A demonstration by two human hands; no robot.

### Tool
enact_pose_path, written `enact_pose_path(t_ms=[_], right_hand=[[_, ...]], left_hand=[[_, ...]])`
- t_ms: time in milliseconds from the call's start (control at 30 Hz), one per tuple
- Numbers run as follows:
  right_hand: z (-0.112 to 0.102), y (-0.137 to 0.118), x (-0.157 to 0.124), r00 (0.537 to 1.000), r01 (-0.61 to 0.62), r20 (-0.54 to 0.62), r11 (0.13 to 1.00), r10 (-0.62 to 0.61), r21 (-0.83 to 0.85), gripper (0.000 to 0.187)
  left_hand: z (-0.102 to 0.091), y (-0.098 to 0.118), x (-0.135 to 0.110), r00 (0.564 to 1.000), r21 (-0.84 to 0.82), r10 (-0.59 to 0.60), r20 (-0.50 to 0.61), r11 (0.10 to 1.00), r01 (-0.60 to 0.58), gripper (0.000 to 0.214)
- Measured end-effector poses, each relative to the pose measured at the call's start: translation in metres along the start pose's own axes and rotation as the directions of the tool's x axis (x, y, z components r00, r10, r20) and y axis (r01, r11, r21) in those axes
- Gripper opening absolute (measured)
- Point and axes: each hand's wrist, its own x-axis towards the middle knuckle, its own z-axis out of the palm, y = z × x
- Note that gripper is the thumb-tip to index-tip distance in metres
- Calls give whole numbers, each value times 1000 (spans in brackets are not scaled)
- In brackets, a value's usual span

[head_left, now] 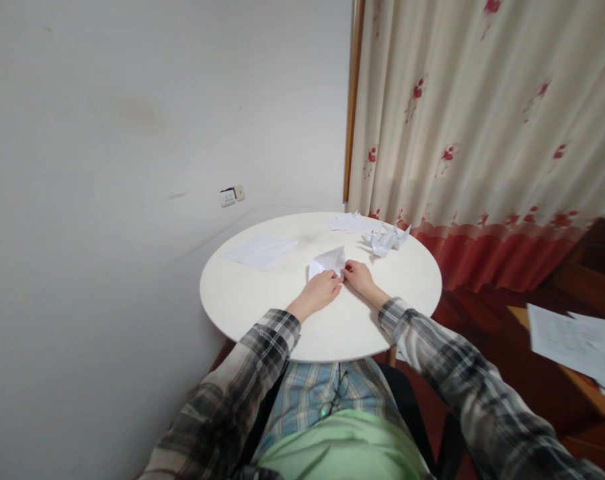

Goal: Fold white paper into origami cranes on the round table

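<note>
A partly folded sheet of white paper (328, 261) stands out from between my hands near the middle of the round white table (262, 313). My left hand (323, 288) presses on its near edge, fingers together. At its right corner, my right hand (359, 275) pinches the paper between thumb and fingers. The fingertips of both hands nearly meet there, and the exact crease under them is hidden. One flap of the paper rises to a point away from me.
A flat paper sheet (262, 251) lies at the left on the table. Several folded paper pieces (385, 239) are heaped at the right, with more paper (349, 223) at the far edge. A wall (107, 233) borders the left; papers (567, 340) lie on wooden furniture at right.
</note>
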Motion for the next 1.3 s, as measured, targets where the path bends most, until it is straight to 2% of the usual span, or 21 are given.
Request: enact_pose_path(t_ms=[900, 1300], right_hand=[[-1, -2, -1, 1000, -6, 2, 999, 7, -41, 16], [0, -2, 0, 999, -23, 24, 999, 24, -30, 16]], left_hand=[[-3, 2, -2, 999, 51, -53, -3, 997, 53, 31], [2, 0, -1, 997, -8, -76, 14, 997, 76, 36]])
